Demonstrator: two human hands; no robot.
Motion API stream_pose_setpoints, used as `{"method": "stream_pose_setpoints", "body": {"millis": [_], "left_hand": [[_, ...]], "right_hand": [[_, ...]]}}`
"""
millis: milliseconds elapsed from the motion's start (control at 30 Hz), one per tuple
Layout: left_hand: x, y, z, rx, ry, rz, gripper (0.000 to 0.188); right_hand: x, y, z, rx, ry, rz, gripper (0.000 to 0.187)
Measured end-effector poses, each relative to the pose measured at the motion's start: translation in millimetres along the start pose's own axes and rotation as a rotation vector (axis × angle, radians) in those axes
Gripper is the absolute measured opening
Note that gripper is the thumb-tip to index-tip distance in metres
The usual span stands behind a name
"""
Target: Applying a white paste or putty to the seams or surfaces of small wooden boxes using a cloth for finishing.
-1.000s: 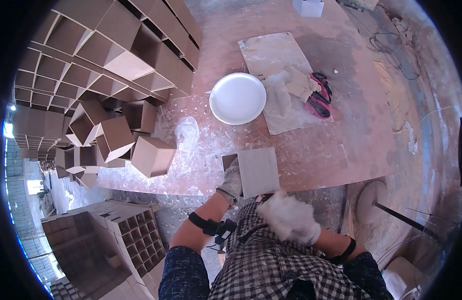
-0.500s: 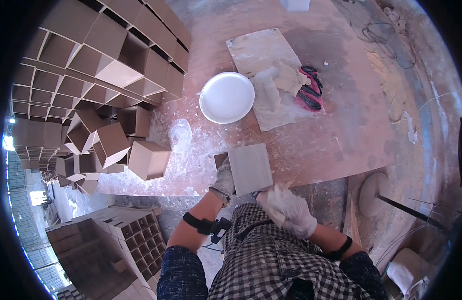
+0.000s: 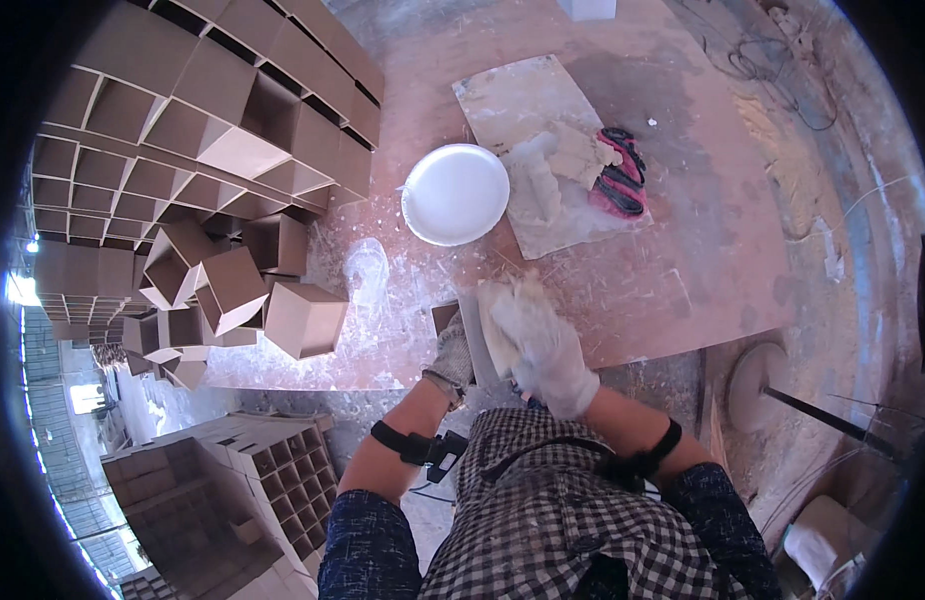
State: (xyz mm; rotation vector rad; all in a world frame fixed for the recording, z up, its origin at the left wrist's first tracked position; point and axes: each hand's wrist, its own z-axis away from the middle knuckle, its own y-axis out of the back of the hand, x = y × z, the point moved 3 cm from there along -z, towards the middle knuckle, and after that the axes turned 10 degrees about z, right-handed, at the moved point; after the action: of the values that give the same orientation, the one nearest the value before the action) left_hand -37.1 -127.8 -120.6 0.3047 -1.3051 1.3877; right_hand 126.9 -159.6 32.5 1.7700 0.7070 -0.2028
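A small square box (image 3: 469, 318) with a pale grey side is held up at the table's near edge. My left hand (image 3: 454, 355), in a knitted glove, is closed on it at its left, the fingers partly hidden inside. My right hand (image 3: 545, 345), in a whitish dusty glove, lies over the box's upper face. It is wrapped round a flat beige pad (image 3: 498, 348), whose edge shows along the box. What the pad is made of cannot be made out, and the hand hides most of the box's face.
A white round tub (image 3: 455, 195) stands mid-table. Beyond it lies a stained board (image 3: 523, 95) with a crumpled cloth (image 3: 568, 160) and a pink-and-black glove (image 3: 621, 175). Brown boxes (image 3: 305, 318) lie loose at left beside tall stacks (image 3: 143, 110). A gridded crate (image 3: 288, 475) stands lower left.
My right hand has moved up and left from beside the box onto its face, bringing the beige pad with it. The left hand keeps its hold on the box.
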Motion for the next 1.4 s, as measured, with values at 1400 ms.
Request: {"method": "stream_pose_setpoints", "body": {"millis": [1400], "left_hand": [[0.1, 48.3, -20.9, 0.112, 0.194, 0.022, 0.043]], "right_hand": [[1.0, 6.5, 35.2, -0.092, 0.064, -0.013, 0.054]]}}
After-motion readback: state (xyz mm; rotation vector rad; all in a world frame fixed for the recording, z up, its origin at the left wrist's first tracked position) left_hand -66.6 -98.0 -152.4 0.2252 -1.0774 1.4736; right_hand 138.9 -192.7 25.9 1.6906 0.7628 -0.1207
